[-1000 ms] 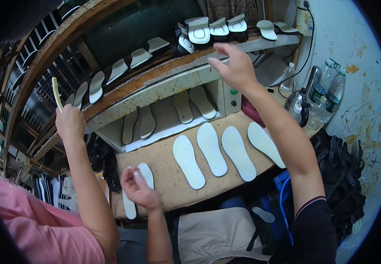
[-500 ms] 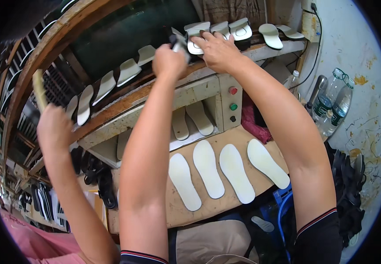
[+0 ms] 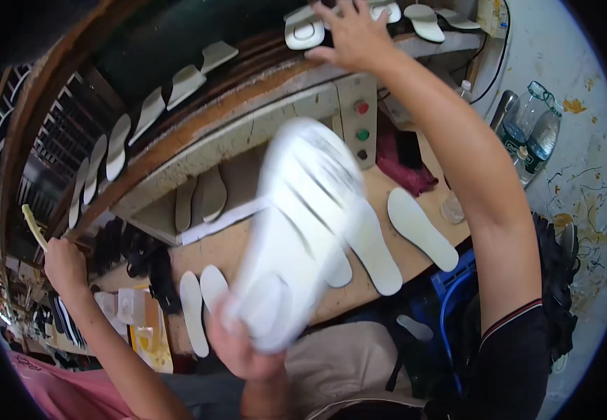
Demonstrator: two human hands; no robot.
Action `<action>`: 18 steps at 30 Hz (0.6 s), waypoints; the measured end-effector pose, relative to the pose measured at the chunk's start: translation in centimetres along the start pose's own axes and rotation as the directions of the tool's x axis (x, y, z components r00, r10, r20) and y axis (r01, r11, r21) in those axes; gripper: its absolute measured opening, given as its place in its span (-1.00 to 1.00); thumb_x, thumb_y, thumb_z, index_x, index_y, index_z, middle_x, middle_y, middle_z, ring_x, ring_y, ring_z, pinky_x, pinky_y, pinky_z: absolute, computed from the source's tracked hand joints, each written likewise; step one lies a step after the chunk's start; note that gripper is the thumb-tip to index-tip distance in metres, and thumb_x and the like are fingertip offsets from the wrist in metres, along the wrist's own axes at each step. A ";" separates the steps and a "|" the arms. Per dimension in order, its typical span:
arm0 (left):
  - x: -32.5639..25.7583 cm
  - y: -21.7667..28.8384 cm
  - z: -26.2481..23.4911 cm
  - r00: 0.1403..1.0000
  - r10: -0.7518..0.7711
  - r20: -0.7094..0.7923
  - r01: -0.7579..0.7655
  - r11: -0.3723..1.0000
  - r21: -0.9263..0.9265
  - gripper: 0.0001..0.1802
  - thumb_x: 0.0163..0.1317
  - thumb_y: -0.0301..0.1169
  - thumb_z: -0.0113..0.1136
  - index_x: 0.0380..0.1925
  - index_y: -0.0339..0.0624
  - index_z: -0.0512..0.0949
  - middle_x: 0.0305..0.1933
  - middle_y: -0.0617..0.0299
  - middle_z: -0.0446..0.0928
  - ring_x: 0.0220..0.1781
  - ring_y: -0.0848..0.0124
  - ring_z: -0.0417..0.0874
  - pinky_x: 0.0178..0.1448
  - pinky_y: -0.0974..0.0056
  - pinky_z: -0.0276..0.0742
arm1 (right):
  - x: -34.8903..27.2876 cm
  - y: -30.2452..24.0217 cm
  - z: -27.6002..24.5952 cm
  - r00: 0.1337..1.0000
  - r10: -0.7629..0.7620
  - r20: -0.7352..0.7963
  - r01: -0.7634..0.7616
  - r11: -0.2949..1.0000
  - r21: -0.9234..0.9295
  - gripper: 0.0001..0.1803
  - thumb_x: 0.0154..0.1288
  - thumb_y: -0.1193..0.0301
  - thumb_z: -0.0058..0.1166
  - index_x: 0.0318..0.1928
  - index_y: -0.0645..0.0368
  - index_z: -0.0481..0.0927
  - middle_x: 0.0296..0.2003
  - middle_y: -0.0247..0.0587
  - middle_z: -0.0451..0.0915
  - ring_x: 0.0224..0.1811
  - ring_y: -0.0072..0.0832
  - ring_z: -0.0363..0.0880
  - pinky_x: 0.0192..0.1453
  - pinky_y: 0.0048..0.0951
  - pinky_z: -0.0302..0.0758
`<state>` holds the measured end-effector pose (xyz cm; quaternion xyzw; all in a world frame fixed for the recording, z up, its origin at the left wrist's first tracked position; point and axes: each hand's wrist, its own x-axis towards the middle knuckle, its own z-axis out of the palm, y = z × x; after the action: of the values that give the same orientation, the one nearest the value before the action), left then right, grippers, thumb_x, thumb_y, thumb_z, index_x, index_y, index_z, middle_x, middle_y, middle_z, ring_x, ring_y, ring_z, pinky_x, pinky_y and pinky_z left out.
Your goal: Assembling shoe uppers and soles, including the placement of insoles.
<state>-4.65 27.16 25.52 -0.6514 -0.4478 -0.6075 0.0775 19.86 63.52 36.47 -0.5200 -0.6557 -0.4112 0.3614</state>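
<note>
Left hand (image 3: 249, 353) grips a white sole (image 3: 303, 217), partly hiding insoles (image 3: 377, 259) and worktable (image 3: 235, 246).

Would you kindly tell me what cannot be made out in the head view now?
Head view:
White shoe sole: fine surface detail, motion-blurred.
Pale insole beyond it: mostly hidden by the sole.
Right hand: some fingertips, cut off by the top edge.
Left hand: finger placement, blurred.

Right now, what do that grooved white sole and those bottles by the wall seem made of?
The grooved white sole seems matte foam or rubber, judging by its solid white, ridged surface; blur leaves which open. The bottles seem glossy clear plastic: transparent, with highlights.
</note>
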 end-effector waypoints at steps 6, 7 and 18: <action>-9.3 2.1 -8.8 0.376 -0.323 0.869 0.879 0.420 -0.224 -0.60 0.18 -0.52 0.13 0.02 -0.47 0.64 -0.20 -0.04 0.65 -0.31 0.28 0.55 -0.14 0.34 0.45 | 3.4 0.0 -2.2 0.635 -0.070 0.769 -0.266 0.915 0.303 0.03 0.14 -0.28 0.12 0.50 0.05 0.25 0.37 0.31 0.28 0.46 0.26 0.17 0.39 0.28 0.26; -11.3 1.3 -9.4 0.257 -0.375 0.890 0.906 0.413 -0.088 -0.62 0.21 -0.50 0.15 0.02 -0.41 0.65 -0.18 -0.02 0.66 -0.31 0.29 0.55 -0.13 0.33 0.46 | 3.3 -0.1 -2.2 0.717 -0.045 0.696 -0.204 0.941 0.271 0.04 0.13 -0.28 0.13 0.49 0.06 0.26 0.36 0.30 0.29 0.44 0.25 0.19 0.39 0.26 0.26; -22.8 -5.0 -12.1 0.163 -0.576 0.801 0.668 0.662 0.339 -0.67 0.28 -0.52 0.15 0.03 -0.24 0.67 0.03 0.05 0.66 -0.06 0.13 0.67 0.06 0.25 0.55 | 2.8 0.0 -2.8 0.897 0.060 0.438 -0.084 0.996 0.037 -0.08 0.22 -0.22 0.11 0.40 0.14 0.35 0.24 0.24 0.41 0.23 0.22 0.39 0.36 0.07 0.34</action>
<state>-13.55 11.14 6.67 -0.6212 -0.6177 -0.1881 -0.4440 19.45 62.02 40.10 -0.6126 -0.7112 -0.2527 0.2346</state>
